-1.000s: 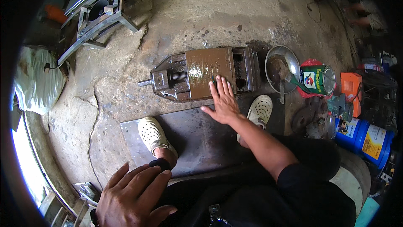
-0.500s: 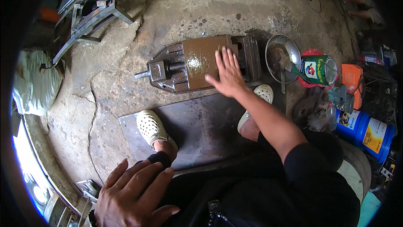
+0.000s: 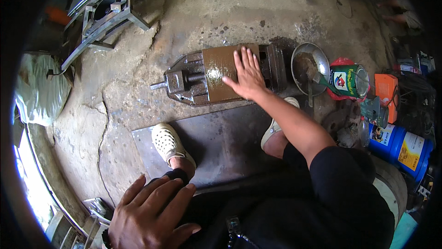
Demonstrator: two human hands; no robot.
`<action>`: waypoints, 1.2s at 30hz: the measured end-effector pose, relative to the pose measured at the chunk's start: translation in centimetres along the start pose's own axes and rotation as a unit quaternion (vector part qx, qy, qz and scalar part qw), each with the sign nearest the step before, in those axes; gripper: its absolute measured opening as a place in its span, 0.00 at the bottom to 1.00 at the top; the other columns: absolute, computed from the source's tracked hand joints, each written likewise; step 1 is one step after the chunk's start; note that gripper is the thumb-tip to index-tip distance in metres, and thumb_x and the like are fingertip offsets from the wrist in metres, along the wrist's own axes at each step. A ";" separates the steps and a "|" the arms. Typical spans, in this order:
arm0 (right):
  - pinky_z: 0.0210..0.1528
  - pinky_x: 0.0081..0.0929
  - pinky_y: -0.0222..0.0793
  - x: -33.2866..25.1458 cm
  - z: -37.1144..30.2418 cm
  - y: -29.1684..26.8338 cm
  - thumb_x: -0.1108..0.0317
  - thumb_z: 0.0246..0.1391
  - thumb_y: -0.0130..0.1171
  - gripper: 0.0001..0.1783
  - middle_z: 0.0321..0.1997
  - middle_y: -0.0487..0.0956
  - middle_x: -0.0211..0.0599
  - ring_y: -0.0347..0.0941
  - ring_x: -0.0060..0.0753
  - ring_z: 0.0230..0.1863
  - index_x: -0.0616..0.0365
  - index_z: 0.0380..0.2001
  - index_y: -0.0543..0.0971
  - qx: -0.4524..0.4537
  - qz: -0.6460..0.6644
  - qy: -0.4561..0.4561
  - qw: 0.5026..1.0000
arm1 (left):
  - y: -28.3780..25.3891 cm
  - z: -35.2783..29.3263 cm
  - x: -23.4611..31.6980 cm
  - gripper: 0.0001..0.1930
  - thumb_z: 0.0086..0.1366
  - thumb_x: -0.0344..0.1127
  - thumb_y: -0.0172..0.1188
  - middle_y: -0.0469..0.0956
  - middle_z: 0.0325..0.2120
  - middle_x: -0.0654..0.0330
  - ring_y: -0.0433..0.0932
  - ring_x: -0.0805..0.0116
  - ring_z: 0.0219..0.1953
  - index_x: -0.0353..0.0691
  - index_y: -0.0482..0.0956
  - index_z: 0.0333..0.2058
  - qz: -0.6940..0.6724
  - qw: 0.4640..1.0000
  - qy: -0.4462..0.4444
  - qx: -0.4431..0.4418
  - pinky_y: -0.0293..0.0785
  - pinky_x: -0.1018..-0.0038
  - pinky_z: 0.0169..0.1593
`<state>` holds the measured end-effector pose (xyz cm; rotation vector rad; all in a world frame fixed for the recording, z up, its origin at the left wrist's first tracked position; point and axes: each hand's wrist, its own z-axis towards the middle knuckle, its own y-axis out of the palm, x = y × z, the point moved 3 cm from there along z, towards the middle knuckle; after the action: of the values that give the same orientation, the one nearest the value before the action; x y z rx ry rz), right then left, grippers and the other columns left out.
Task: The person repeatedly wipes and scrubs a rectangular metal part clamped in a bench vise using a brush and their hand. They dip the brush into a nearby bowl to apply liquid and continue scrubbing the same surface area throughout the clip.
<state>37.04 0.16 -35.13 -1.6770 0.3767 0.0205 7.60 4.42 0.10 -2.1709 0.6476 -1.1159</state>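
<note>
A heavy dark machine vise (image 3: 184,97) lies on the floor in front of me, its threaded screw (image 3: 195,77) toward the left. On top of it is a flat brown rectangular face (image 3: 218,60), wet and glossy. My right hand (image 3: 248,75) lies flat on the right part of that face, fingers stretched toward its far edge and thumb spread to the left. Nothing shows in its grasp; what is under the palm is hidden. My left hand (image 3: 149,214) rests palm down over my left leg, fingers loosely apart and holding nothing.
Right of the vise stand a metal bowl (image 3: 298,76) with a brush (image 3: 318,79) at its rim, a green can (image 3: 350,81), an orange case (image 3: 386,93) and a blue bucket (image 3: 405,147). A metal plate (image 3: 221,134) lies under my feet; a metal frame (image 3: 113,18) stands far left.
My right hand has slid across the brown face toward its far edge. My left hand stays on my leg. The whole view has shifted slightly.
</note>
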 end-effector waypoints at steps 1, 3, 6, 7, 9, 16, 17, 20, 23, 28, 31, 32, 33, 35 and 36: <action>0.80 0.49 0.30 -0.2 -0.9 0.1 0.30 0.61 0.48 0.58 0.80 0.41 0.64 0.33 0.59 0.81 0.64 0.76 0.43 -0.007 0.008 -0.021 1.000 | 0.0 -0.1 0.0 0.37 0.53 0.57 0.71 0.81 0.47 0.42 0.82 0.41 0.52 0.32 0.78 0.52 0.000 1.000 -0.006 0.000 0.73 0.41 0.58; 0.79 0.53 0.28 -0.3 -3.4 0.6 0.31 0.60 0.49 0.58 0.79 0.39 0.66 0.32 0.63 0.81 0.64 0.76 0.43 -0.079 0.022 -0.037 0.996 | 0.1 -0.3 -0.2 0.37 0.53 0.57 0.71 0.82 0.47 0.42 0.82 0.42 0.51 0.32 0.79 0.52 -0.006 1.000 -0.010 0.005 0.73 0.41 0.58; 0.79 0.55 0.29 -0.1 -4.2 0.2 0.31 0.60 0.50 0.58 0.79 0.40 0.67 0.31 0.64 0.80 0.64 0.76 0.45 -0.083 0.025 -0.067 0.994 | 0.2 -0.3 -0.5 0.37 0.52 0.58 0.71 0.82 0.47 0.42 0.82 0.42 0.51 0.32 0.79 0.52 -0.007 1.000 -0.007 0.012 0.73 0.42 0.58; 0.79 0.54 0.29 0.2 -3.2 0.0 0.31 0.60 0.50 0.57 0.79 0.40 0.66 0.32 0.64 0.81 0.64 0.75 0.45 -0.065 0.015 -0.055 0.996 | 0.2 -0.3 -0.5 0.38 0.51 0.58 0.71 0.82 0.47 0.42 0.82 0.42 0.51 0.32 0.79 0.51 -0.007 1.000 -0.005 0.013 0.73 0.42 0.58; 0.80 0.50 0.30 0.8 -0.4 -0.6 0.29 0.62 0.45 0.56 0.79 0.42 0.64 0.34 0.61 0.81 0.65 0.75 0.48 0.054 0.037 -0.026 0.998 | 0.3 -0.4 -0.3 0.38 0.51 0.59 0.71 0.82 0.47 0.43 0.82 0.42 0.51 0.32 0.79 0.52 0.010 1.000 0.008 0.020 0.73 0.42 0.58; 0.79 0.55 0.32 0.6 -4.7 -0.1 0.32 0.60 0.50 0.57 0.79 0.40 0.66 0.33 0.64 0.80 0.65 0.75 0.45 -0.077 0.011 -0.076 0.994 | 0.3 -0.5 -0.2 0.37 0.52 0.58 0.70 0.82 0.47 0.42 0.82 0.43 0.52 0.32 0.79 0.51 0.004 1.000 -0.010 0.015 0.73 0.41 0.58; 0.79 0.54 0.32 0.7 -4.9 0.1 0.32 0.60 0.50 0.58 0.79 0.40 0.65 0.33 0.64 0.80 0.66 0.75 0.45 -0.120 -0.003 -0.077 0.990 | 0.2 -0.4 -0.2 0.37 0.53 0.58 0.70 0.82 0.47 0.42 0.82 0.43 0.52 0.32 0.79 0.51 -0.003 1.000 -0.010 0.012 0.73 0.41 0.58; 0.79 0.53 0.32 1.2 -1.6 -0.6 0.32 0.61 0.49 0.57 0.79 0.40 0.65 0.33 0.62 0.81 0.66 0.75 0.44 -0.009 0.016 -0.060 0.998 | 0.2 0.0 -0.1 0.37 0.53 0.58 0.70 0.82 0.47 0.42 0.82 0.42 0.52 0.32 0.79 0.51 -0.005 1.000 0.004 0.014 0.73 0.41 0.58; 0.80 0.50 0.30 1.8 1.2 -0.6 0.29 0.62 0.45 0.57 0.79 0.43 0.65 0.34 0.60 0.81 0.65 0.75 0.46 0.036 -0.004 -0.026 0.999 | 0.4 0.0 0.2 0.37 0.52 0.57 0.71 0.82 0.47 0.42 0.82 0.42 0.52 0.31 0.79 0.51 0.006 1.000 0.018 0.008 0.74 0.41 0.57; 0.79 0.54 0.30 0.2 -4.3 0.1 0.31 0.62 0.47 0.57 0.80 0.37 0.65 0.30 0.64 0.81 0.66 0.75 0.45 -0.129 0.013 -0.088 0.988 | 0.3 -0.4 -0.3 0.37 0.52 0.56 0.71 0.81 0.48 0.42 0.81 0.43 0.53 0.32 0.78 0.52 -0.009 1.000 -0.003 0.001 0.74 0.41 0.58; 0.79 0.53 0.30 -0.4 -3.6 0.3 0.29 0.63 0.44 0.56 0.80 0.37 0.63 0.30 0.62 0.81 0.64 0.75 0.45 -0.117 0.012 -0.085 0.989 | 0.3 -0.1 -0.5 0.37 0.52 0.56 0.71 0.81 0.49 0.42 0.81 0.43 0.53 0.32 0.78 0.53 -0.019 1.000 -0.002 -0.005 0.74 0.42 0.58; 0.79 0.53 0.30 -0.5 -1.8 0.1 0.28 0.63 0.43 0.56 0.80 0.38 0.63 0.31 0.62 0.81 0.64 0.75 0.46 -0.061 0.023 -0.086 0.994 | 0.2 0.0 -0.4 0.37 0.52 0.56 0.71 0.81 0.49 0.42 0.81 0.43 0.53 0.32 0.78 0.53 -0.011 1.000 0.007 -0.009 0.74 0.42 0.58; 0.79 0.52 0.30 -0.8 0.0 0.0 0.28 0.62 0.42 0.56 0.79 0.39 0.64 0.31 0.61 0.81 0.64 0.75 0.46 -0.003 0.031 -0.088 0.996 | 0.2 0.1 -0.3 0.37 0.52 0.56 0.71 0.81 0.49 0.42 0.81 0.43 0.53 0.33 0.78 0.53 -0.005 1.000 0.014 -0.012 0.73 0.41 0.58; 0.80 0.51 0.28 -1.7 2.8 0.4 0.26 0.63 0.38 0.56 0.80 0.39 0.62 0.30 0.60 0.81 0.63 0.76 0.45 0.024 0.040 -0.017 0.999 | 0.2 0.1 0.0 0.37 0.53 0.56 0.71 0.80 0.49 0.42 0.81 0.43 0.54 0.33 0.78 0.53 -0.005 1.000 0.012 -0.021 0.73 0.41 0.58; 0.80 0.50 0.25 -2.5 2.7 0.8 0.25 0.63 0.34 0.56 0.80 0.37 0.62 0.29 0.59 0.81 0.62 0.76 0.43 0.019 0.034 -0.002 0.999 | 0.2 0.1 0.0 0.37 0.53 0.56 0.71 0.80 0.49 0.42 0.81 0.43 0.54 0.33 0.78 0.53 -0.005 1.000 0.007 -0.022 0.73 0.41 0.58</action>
<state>35.06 3.30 -35.68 -1.6262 0.4281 0.0663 7.64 4.31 -0.02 -2.2066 0.6748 -1.1324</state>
